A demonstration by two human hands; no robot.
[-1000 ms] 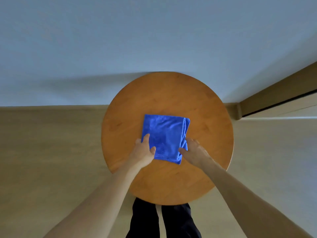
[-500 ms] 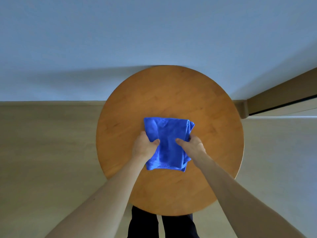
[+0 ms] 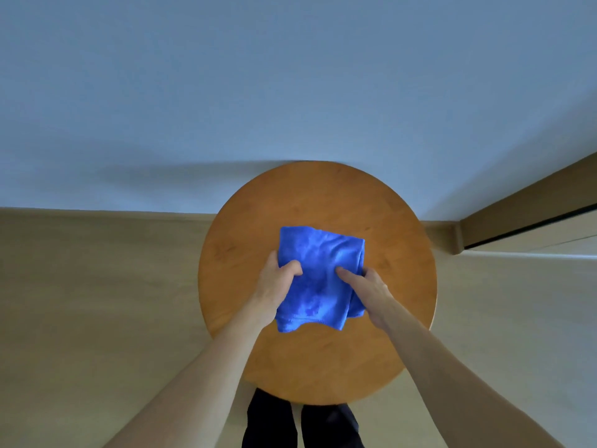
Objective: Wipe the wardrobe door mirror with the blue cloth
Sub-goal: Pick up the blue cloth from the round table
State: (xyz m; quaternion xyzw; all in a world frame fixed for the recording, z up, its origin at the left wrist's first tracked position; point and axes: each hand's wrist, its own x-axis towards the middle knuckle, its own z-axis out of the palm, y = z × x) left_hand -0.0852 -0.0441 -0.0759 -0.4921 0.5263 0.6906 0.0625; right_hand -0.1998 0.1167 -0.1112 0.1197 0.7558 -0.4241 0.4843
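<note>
A folded blue cloth point(image 3: 318, 273) is held above the round wooden table point(image 3: 316, 202). My left hand point(image 3: 277, 282) grips its left edge, thumb on top and fingers under the fabric. My right hand point(image 3: 368, 286) pinches its right edge the same way. The lower part of the cloth hangs loose between my wrists. No mirror or wardrobe door is clearly in view.
The table stands against a pale blue wall point(image 3: 290, 92). A wooden skirting and a door frame with a dark gap point(image 3: 529, 224) run along the right. Beige floor point(image 3: 97, 302) lies on both sides. My dark trouser legs point(image 3: 300, 425) show below the table's near edge.
Both hands went from resting at the cloth's near edge to gripping its two sides. The cloth has come up off the table and its lower part now hangs down.
</note>
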